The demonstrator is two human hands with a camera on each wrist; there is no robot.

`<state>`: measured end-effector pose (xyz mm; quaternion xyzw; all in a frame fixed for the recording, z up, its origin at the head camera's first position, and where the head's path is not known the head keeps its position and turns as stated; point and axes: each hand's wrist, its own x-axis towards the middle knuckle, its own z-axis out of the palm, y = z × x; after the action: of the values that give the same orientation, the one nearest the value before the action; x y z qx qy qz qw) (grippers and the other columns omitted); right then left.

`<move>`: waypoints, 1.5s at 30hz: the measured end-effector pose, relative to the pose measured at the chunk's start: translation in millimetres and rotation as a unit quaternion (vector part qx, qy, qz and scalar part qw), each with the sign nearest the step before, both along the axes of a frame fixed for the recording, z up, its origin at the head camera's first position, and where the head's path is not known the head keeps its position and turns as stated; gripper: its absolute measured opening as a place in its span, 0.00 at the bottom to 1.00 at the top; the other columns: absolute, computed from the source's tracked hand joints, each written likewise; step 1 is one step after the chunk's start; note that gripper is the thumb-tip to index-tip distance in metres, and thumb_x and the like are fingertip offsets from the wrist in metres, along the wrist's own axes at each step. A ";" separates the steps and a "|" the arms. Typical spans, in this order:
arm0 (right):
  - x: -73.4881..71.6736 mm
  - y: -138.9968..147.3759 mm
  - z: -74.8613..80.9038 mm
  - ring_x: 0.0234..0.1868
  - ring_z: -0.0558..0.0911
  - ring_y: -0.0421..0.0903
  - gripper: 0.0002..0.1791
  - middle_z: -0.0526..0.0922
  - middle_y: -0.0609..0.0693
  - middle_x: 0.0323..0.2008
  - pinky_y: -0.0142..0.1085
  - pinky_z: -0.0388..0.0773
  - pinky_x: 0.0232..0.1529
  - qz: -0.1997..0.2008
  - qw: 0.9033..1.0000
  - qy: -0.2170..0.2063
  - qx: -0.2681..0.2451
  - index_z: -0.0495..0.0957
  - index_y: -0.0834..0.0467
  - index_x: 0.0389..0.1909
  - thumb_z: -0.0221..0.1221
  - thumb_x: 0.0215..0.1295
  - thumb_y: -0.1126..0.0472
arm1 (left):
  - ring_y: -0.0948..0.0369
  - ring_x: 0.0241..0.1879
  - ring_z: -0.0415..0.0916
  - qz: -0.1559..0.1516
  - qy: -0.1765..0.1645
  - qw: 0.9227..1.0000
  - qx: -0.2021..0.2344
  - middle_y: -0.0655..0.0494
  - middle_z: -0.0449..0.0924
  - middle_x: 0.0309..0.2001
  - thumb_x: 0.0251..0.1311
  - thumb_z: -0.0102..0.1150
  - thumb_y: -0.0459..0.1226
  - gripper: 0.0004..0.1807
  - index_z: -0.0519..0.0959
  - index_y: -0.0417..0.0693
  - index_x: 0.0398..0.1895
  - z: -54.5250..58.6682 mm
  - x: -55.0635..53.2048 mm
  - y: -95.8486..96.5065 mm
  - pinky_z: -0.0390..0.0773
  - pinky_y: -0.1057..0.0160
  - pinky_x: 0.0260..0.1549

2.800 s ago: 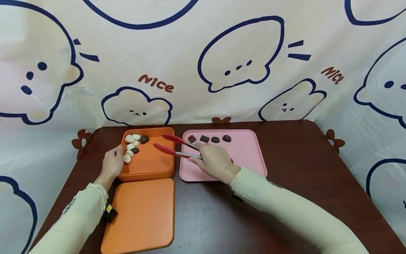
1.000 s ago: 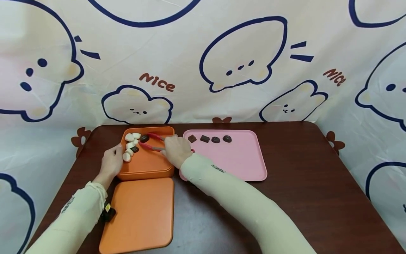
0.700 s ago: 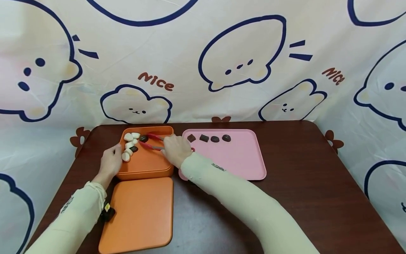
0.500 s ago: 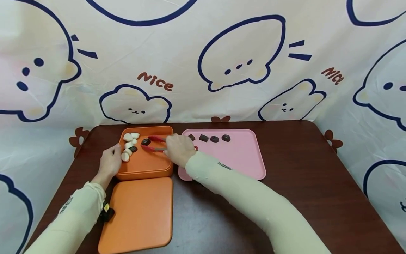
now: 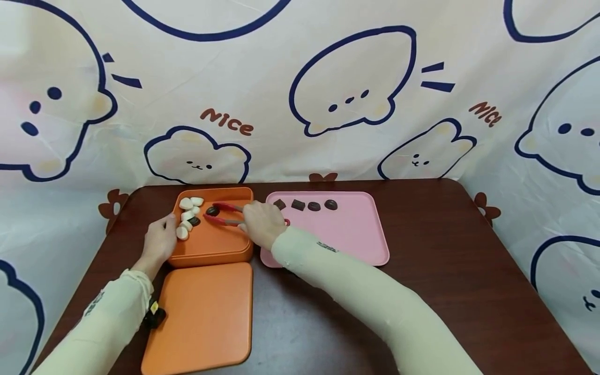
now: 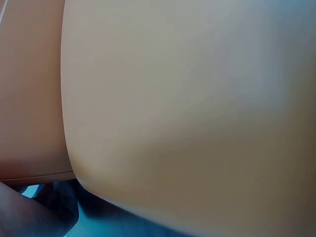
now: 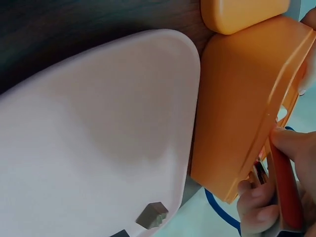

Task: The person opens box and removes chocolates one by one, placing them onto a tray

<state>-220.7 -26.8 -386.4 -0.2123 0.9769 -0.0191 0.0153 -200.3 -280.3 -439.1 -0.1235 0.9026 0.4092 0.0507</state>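
Left arm (image 5: 105, 315) long-sleeved, in from lower left of the head view, running forward and slightly inward; left grip (image 5: 159, 239) back-up, thumb on the inner side, fingertips mostly hidden from there. Right arm (image 5: 351, 291) also long-sleeved, in from lower right, slanting across to the left with a clear bend; right grip (image 5: 262, 224) knuckles up, thumb (image 7: 291, 140) opposing curled fingers (image 7: 257, 200) per right wrist view. Grips well apart, right one slightly further forward
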 end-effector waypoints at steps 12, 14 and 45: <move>6.5 21.4 0.0 0.25 0.77 0.41 0.21 0.78 0.45 0.31 0.30 0.77 0.25 0.006 0.998 0.007 -0.056 0.82 0.52 0.37 0.59 0.69 0.38 | 0.33 0.75 0.52 0.005 -0.002 1.000 0.006 0.31 0.51 0.78 0.79 0.16 0.54 0.37 0.51 0.41 0.80 -0.9 3.3 1.9 0.59 0.32 0.70; 8.8 26.6 3.2 0.26 0.76 0.41 0.20 0.78 0.45 0.31 0.29 0.74 0.23 0.011 0.997 0.002 -0.073 0.83 0.52 0.40 0.60 0.69 0.38 | 0.33 0.75 0.53 0.006 0.001 1.000 0.004 0.31 0.52 0.77 0.79 0.16 0.54 0.37 0.52 0.41 0.80 -0.4 2.7 2.2 0.60 0.32 0.70; 49.7 119.9 18.6 0.30 0.76 0.41 0.27 0.86 0.47 0.39 0.38 0.79 0.28 0.005 0.984 0.057 -0.167 0.83 0.52 0.58 0.64 0.66 0.39 | 0.34 0.76 0.50 0.002 0.000 1.000 0.004 0.32 0.50 0.78 0.79 0.16 0.55 0.38 0.52 0.40 0.80 -1.0 2.0 2.1 0.58 0.33 0.72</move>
<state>-171.0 93.2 -367.8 -0.2173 0.9583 -0.1695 -0.0761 -198.3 -278.2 -440.0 -0.1254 0.9008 0.4127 0.0503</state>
